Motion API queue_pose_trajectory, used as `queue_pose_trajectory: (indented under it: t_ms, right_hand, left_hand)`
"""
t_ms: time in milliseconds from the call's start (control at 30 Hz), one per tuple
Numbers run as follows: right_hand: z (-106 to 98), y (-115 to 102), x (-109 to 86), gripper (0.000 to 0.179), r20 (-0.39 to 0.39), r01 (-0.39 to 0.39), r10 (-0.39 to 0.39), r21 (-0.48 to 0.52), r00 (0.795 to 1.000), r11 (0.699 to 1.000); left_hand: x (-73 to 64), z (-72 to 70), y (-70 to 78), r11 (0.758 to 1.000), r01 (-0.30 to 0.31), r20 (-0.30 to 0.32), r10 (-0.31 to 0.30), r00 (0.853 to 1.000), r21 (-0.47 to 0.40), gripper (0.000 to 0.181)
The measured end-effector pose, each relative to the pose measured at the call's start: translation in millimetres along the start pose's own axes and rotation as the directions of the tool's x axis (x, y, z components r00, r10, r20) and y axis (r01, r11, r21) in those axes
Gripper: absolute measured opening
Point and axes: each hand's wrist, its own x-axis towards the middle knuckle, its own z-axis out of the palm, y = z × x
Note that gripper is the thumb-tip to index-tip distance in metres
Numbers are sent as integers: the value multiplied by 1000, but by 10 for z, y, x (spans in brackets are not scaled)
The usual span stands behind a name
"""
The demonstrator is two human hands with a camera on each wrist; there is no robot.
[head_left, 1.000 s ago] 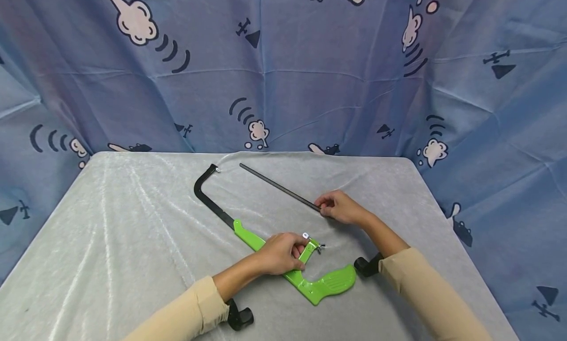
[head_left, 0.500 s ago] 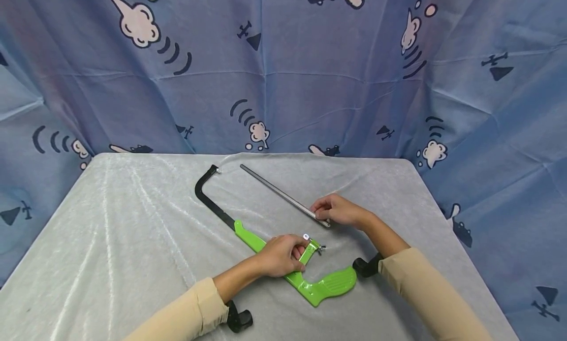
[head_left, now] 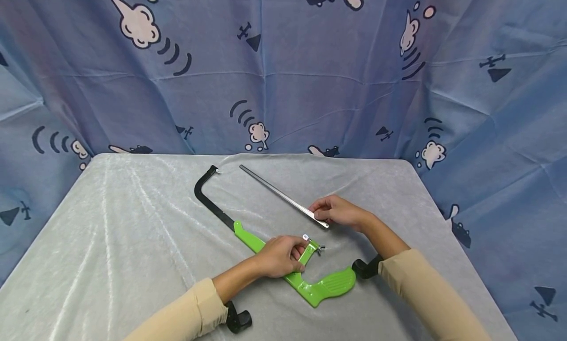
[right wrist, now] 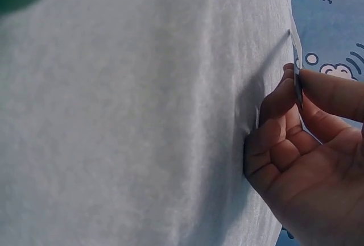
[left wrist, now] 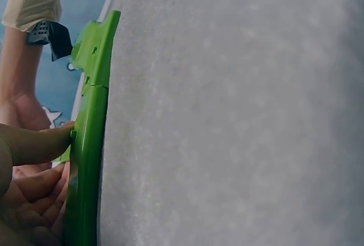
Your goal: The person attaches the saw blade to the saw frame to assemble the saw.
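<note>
A hacksaw frame (head_left: 248,237) with a black bow and a bright green handle (head_left: 332,283) lies slantwise on the table, no blade fitted. My left hand (head_left: 280,256) grips its green part beside the short upright post with the wing nut (head_left: 321,249); the left wrist view shows thumb and fingers on the green frame (left wrist: 88,161). A thin grey hacksaw blade (head_left: 283,196) slants beyond the frame, roughly parallel to it. My right hand (head_left: 338,211) pinches this blade near its close end, where a small hole shows. In the right wrist view the blade (right wrist: 298,84) is seen edge-on between thumb and fingers.
A pale grey plush cloth covers the table (head_left: 110,242). Behind it hangs a blue patterned curtain (head_left: 283,70). Black wrist mounts (head_left: 239,319) sit below both sleeves, the right one close to the saw handle's end.
My right hand has shifted slightly left, and the blade has turned from a dark edge to its shiny flat side, its holed end now showing past the fingers. My left hand stays put.
</note>
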Motion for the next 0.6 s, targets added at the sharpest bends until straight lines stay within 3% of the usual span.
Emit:
queue_pose_trajectory:
  t_ms: [600]
  right_hand:
    - [21, -110, -18, 29, 20, 51, -51, 38, 998, 998]
  left_hand:
    - [11, 3, -15, 1000, -25, 3, 25, 1000, -4, 41]
